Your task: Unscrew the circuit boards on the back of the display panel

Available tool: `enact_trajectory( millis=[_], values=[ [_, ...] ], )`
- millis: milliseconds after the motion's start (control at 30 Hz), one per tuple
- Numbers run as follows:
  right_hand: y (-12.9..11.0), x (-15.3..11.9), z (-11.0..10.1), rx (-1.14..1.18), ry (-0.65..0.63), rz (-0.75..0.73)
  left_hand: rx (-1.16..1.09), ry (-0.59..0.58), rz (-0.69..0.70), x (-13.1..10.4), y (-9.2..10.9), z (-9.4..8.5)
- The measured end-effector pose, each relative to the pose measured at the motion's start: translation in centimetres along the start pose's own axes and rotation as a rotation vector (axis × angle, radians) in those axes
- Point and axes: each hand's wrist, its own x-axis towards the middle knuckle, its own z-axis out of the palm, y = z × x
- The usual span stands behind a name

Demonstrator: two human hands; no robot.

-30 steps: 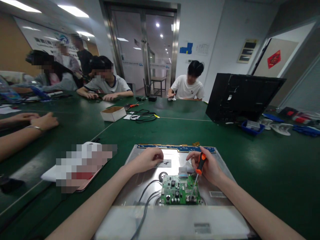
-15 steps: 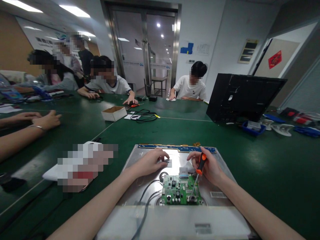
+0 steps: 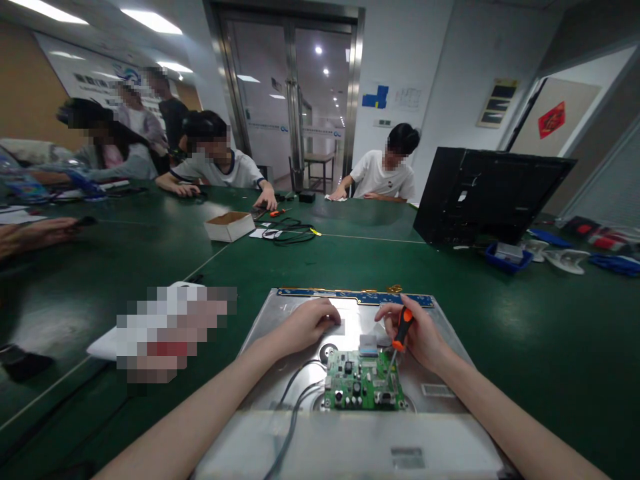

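Observation:
A silver display panel (image 3: 350,440) lies flat before me, with a green circuit board (image 3: 357,380) on its middle and a blue strip board (image 3: 340,295) along its far edge. My right hand (image 3: 417,333) holds an orange and black screwdriver (image 3: 404,325), its shaft slanting down over the green board. Over the panel, left of the screwdriver, my left hand (image 3: 313,323) has its fingertips pressed together; what they hold, if anything, is hidden. Dark cables (image 3: 294,417) run from the board's left side toward me.
A black monitor (image 3: 485,193) stands at the right, by a blue tray (image 3: 507,257). An open box (image 3: 229,227) and coiled black cable (image 3: 293,231) lie further back. At the left is a white bag (image 3: 103,341). Several people sit around the green table (image 3: 505,320).
My left fingers have closed further, and the small thing seen at their tips is now hidden. At the left, another person's hands have drawn back and now hold a dark object.

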Motion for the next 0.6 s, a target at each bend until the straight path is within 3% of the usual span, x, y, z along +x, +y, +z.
enact_trajectory(
  millis=[600],
  values=[
    [0.25, 0.03, -0.3, 0.0, -0.039, 0.0, 0.025, -0.005, -0.101, 0.11, -0.41, -0.86]
  ],
)
